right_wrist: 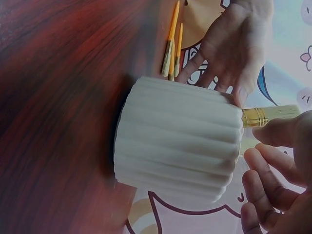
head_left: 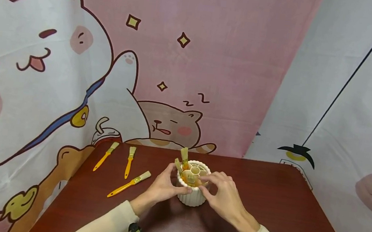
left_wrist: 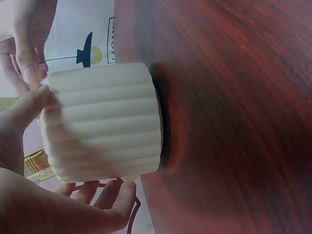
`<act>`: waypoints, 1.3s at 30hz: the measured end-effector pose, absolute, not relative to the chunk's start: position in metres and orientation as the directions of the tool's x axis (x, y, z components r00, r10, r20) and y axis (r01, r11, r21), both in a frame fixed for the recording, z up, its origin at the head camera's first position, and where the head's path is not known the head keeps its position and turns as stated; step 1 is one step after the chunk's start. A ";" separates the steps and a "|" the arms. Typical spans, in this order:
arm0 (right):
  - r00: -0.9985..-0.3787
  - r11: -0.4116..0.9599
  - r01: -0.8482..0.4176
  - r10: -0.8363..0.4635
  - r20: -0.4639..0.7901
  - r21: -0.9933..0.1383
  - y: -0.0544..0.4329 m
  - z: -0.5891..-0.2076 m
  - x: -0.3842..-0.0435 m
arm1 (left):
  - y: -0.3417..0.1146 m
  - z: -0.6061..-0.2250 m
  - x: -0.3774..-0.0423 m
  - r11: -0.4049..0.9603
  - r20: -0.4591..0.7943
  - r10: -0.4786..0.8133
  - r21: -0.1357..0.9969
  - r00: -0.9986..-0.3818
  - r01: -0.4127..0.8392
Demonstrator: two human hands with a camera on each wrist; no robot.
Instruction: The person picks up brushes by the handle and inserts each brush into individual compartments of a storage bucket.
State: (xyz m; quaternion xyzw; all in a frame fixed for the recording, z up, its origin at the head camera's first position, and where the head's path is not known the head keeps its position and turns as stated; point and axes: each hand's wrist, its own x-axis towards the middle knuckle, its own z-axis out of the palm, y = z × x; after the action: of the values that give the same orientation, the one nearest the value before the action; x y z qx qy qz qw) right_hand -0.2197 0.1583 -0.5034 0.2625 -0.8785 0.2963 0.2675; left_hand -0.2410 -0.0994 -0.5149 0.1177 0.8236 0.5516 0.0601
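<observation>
A cream ribbed round holder (head_left: 191, 198) with a scalloped rim and divided compartments stands on the table. My left hand (head_left: 166, 184) grips its left side, thumb at the front rim and fingers around the far side. At the right front of the rim, my right hand (head_left: 226, 201) has thumb and index finger close about a paintbrush (head_left: 191, 179); the fingers partly hide it. Another paintbrush (head_left: 184, 155) stands bristles up in the holder, and a third (head_left: 178, 165) leans at its left rim. The right wrist view shows a brush's metal ferrule (right_wrist: 253, 117) above the rim.
Three yellow-handled paintbrushes lie left of the holder: one at the far left (head_left: 105, 156), one beside it (head_left: 129, 163), and one nearer the left hand (head_left: 129, 184). The dark red wooden table (head_left: 275, 206) ends at a printed cloth backdrop (head_left: 238, 80).
</observation>
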 end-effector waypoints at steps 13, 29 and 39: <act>-0.671 0.656 -0.662 -0.304 0.676 -0.362 0.169 -0.504 -0.220 | -0.099 -0.517 -0.240 0.325 0.023 0.269 0.939 -0.963 0.114; -0.753 0.625 -0.626 -0.329 0.570 -0.466 0.188 -0.515 -0.242 | -0.099 -0.517 -0.241 0.325 0.040 0.278 0.936 -0.960 0.133; -0.765 0.593 -0.641 -0.441 0.469 -0.488 0.194 -0.521 -0.262 | -0.100 -0.516 -0.241 0.296 0.042 0.293 0.946 -0.955 0.132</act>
State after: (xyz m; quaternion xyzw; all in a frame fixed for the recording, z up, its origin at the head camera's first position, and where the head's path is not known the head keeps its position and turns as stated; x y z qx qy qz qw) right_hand -0.2616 0.1940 -0.5210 0.3075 -0.8796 0.3301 0.1512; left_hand -0.2409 -0.0998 -0.5157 0.1326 0.8019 0.5784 0.0695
